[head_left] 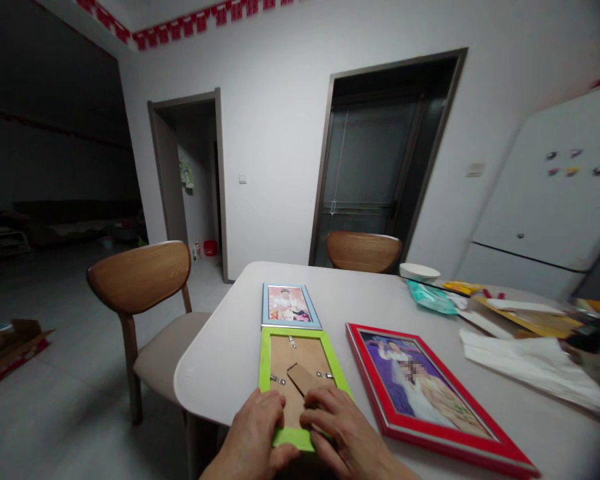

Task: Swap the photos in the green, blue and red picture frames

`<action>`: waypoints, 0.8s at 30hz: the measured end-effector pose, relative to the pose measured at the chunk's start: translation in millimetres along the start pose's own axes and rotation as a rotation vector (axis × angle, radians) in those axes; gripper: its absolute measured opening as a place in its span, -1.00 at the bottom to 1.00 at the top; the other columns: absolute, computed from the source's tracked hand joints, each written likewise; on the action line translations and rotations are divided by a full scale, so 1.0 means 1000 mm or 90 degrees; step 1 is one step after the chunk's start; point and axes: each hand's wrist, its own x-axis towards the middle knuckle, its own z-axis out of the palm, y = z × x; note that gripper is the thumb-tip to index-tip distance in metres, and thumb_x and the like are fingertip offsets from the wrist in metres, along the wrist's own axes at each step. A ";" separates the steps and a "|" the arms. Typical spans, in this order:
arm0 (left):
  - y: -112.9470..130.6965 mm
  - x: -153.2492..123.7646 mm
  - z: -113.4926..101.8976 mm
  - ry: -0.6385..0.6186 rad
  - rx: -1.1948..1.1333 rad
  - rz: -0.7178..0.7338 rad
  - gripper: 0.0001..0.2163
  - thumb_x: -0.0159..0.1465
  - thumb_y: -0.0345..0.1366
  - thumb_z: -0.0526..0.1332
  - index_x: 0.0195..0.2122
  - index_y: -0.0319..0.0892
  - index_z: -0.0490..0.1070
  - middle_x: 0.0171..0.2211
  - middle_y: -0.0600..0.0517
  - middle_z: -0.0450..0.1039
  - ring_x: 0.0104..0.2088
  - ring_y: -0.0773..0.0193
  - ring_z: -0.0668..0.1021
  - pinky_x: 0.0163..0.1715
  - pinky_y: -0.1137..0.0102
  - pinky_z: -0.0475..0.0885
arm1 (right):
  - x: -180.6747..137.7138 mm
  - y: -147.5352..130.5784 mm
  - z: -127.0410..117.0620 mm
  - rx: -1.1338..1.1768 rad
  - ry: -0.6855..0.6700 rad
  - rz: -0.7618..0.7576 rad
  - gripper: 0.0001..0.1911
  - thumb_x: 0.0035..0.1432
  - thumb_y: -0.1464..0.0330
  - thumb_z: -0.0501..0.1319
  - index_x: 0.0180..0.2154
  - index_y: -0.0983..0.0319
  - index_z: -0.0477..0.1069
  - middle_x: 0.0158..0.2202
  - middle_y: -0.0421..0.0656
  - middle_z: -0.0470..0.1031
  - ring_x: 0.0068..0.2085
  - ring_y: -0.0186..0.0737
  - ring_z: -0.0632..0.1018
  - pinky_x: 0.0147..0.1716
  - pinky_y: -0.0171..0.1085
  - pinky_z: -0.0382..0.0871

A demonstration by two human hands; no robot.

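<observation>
A lime-green picture frame (265, 360) lies face down at the table's near edge, its brown backing board (285, 357) up. Small metal clips (293, 341) show on the board, along with a stand leg (304, 379). My left hand (260, 427) is closed around the frame's lower left side, thumb at the bottom edge. Curled over the lower right part of frame and board is my right hand (347, 427), which hides whatever is under its fingertips. Beyond the green frame, touching or nearly touching it, a light-blue picture frame (266, 307) lies face up with a photo.
A large red picture frame (380, 400) with a photo lies to the right on the white table (220, 347). Farther right are white paper (525, 353), a teal plastic packet (433, 298) and a white bowl (419, 271). Wooden chairs (145, 277) stand left and behind.
</observation>
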 end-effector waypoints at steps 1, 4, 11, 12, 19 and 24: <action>0.001 0.001 0.003 -0.001 0.020 0.006 -0.66 -0.11 -0.37 0.28 -0.26 -0.19 0.32 -0.07 -0.09 0.34 -0.04 0.08 0.34 0.03 0.13 0.11 | 0.000 0.000 0.002 0.032 0.021 0.016 -0.77 0.05 0.43 0.01 -0.26 0.18 0.36 -0.23 -0.11 0.35 -0.16 -0.23 0.34 -0.15 -0.19 0.23; 0.000 0.002 0.012 0.007 0.064 0.040 -0.64 -0.10 -0.43 0.24 -0.21 -0.19 0.30 -0.01 -0.12 0.28 0.02 0.03 0.28 0.04 0.03 0.06 | 0.002 0.002 0.006 0.144 0.099 0.079 -0.72 0.04 0.42 0.01 -0.19 0.20 0.35 -0.18 -0.07 0.35 -0.12 -0.24 0.36 -0.11 -0.22 0.23; 0.004 0.002 -0.014 0.110 -0.117 0.043 -0.85 -0.03 -0.41 0.17 -0.40 -0.14 0.27 -0.07 -0.07 0.35 -0.06 0.07 0.37 -0.05 0.11 0.22 | 0.001 0.028 -0.008 0.533 0.468 0.417 -0.65 -0.04 0.21 0.10 -0.21 0.24 0.36 -0.15 -0.05 0.40 -0.16 -0.16 0.41 -0.17 -0.20 0.27; 0.011 0.003 -0.021 0.131 -0.191 0.014 -0.91 0.01 -0.39 0.15 -0.43 -0.14 0.25 -0.07 -0.07 0.34 -0.05 0.08 0.36 -0.06 0.15 0.24 | 0.001 0.027 -0.006 0.625 0.488 0.461 -0.62 -0.06 0.19 0.12 -0.20 0.25 0.34 -0.17 -0.05 0.41 -0.20 -0.17 0.43 -0.23 -0.21 0.30; 0.069 0.014 -0.026 0.096 -0.691 0.022 -0.72 0.01 -0.08 0.19 -0.39 -0.14 0.19 0.01 -0.08 0.24 -0.05 0.07 0.36 -0.13 0.29 0.31 | 0.018 -0.014 0.019 1.093 0.363 0.431 -0.69 -0.05 0.15 0.14 -0.33 0.24 0.34 -0.50 -0.22 0.43 -0.54 -0.38 0.42 -0.54 -0.38 0.27; 0.085 0.028 -0.031 0.101 -0.711 0.005 -0.41 -0.08 -0.11 0.28 -0.07 -0.14 0.06 -0.06 -0.11 0.28 -0.08 0.08 0.38 -0.14 0.27 0.32 | 0.005 0.010 -0.021 0.929 0.496 0.458 -0.74 -0.11 0.20 0.18 -0.36 0.21 0.37 -0.58 -0.26 0.42 -0.60 -0.36 0.39 -0.60 -0.37 0.27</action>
